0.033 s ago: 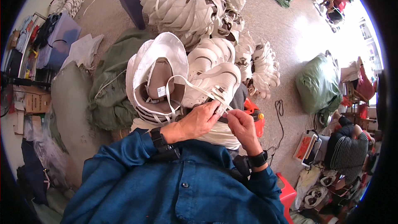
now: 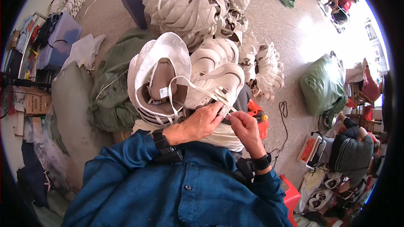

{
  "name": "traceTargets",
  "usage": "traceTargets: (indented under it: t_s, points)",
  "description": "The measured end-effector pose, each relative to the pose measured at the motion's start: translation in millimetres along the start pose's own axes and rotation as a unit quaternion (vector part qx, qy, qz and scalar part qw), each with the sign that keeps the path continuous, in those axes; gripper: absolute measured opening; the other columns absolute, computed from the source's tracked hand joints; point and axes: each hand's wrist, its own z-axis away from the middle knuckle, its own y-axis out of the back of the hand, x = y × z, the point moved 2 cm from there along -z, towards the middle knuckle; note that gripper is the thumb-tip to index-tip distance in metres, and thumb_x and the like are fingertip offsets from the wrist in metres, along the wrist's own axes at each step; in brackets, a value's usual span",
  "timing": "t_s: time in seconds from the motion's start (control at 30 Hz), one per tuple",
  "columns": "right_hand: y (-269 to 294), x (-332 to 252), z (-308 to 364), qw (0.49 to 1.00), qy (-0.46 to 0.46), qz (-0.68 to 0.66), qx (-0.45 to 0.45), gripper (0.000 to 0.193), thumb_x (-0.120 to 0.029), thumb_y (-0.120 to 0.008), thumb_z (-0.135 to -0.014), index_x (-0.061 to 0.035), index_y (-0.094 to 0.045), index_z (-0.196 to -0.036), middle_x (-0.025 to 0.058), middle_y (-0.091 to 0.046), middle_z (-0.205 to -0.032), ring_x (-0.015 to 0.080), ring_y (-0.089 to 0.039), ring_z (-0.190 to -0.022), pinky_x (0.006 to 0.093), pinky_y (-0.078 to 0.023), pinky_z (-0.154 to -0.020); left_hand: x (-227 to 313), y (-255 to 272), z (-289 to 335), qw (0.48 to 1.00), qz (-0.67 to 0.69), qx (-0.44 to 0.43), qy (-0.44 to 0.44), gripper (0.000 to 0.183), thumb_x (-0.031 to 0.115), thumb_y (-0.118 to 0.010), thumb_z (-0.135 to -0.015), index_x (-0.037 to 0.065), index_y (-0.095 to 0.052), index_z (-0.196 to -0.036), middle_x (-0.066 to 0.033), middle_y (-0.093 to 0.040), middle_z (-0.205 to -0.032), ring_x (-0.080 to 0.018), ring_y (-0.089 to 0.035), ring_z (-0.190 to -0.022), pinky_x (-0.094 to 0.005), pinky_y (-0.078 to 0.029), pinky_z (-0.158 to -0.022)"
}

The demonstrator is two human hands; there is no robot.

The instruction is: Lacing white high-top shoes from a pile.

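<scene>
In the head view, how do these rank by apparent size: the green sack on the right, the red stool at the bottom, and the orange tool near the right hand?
1. Green sack, largest.
2. Red stool, partly hidden by the sleeve.
3. Orange tool, partly hidden; smallest, though unsure.

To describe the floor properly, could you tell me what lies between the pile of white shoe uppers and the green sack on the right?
In the head view, only bare speckled floor separates the pile of white shoe uppers from the green sack.
</scene>
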Motion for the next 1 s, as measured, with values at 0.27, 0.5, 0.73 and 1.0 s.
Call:
traceTargets:
  t_s: [0.27,0.5,0.73,1.0]
  points:
    - [1,-1,-10,0.988,0.072,0.129,0.046,0.015,-0.01,-0.061,-0.093,0.0027,-0.063,-0.085,0.0031,-0.053,-0.061,0.0068,-0.048,-0.059,0.0274,-0.039,-0.053,1,1,0,1.0,-0.012,-0.014,0.007,0.032,0.008,-0.058,-0.095,-0.005,-0.048,-0.122,-0.0301,-0.061,-0.107,-0.0475,-0.059,-0.103,-0.0483,-0.048,-0.085]
    - [-1,-29,-12,0.955,0.138,0.26,0.04,0.013,-0.009,-0.061,-0.085,0.0037,-0.061,-0.08,0.0194,-0.058,-0.063,0.0297,-0.061,-0.056,0.0397,-0.047,-0.055,1,-3,5,0.999,-0.038,0.016,-0.014,0.036,0.008,-0.057,-0.095,-0.007,-0.047,-0.126,-0.0321,-0.061,-0.11,-0.0478,-0.059,-0.108,-0.0483,-0.049,-0.089]
    - [-9,-22,-21,0.929,0.203,0.307,0.03,0.017,-0.012,-0.062,-0.086,0.0028,-0.058,-0.079,0.0217,-0.058,-0.064,0.0362,-0.063,-0.062,0.0439,-0.048,-0.059,4,0,4,0.999,-0.036,-0.007,0.016,0.033,0.004,-0.052,-0.096,-0.007,-0.047,-0.127,-0.0319,-0.061,-0.108,-0.0475,-0.061,-0.103,-0.0482,-0.05,-0.084]
    - [-34,-12,15,0.943,0.211,0.227,0.12,0.046,-0.011,-0.076,-0.081,0.0031,-0.051,-0.117,0.0199,-0.056,-0.107,0.0311,-0.062,-0.095,0.0383,-0.053,-0.081,-2,-8,-3,0.992,-0.031,0.105,-0.066,0.024,0.001,-0.051,-0.094,-0.002,-0.056,-0.118,-0.0247,-0.065,-0.096,-0.0448,-0.063,-0.094,-0.047,-0.05,-0.078]
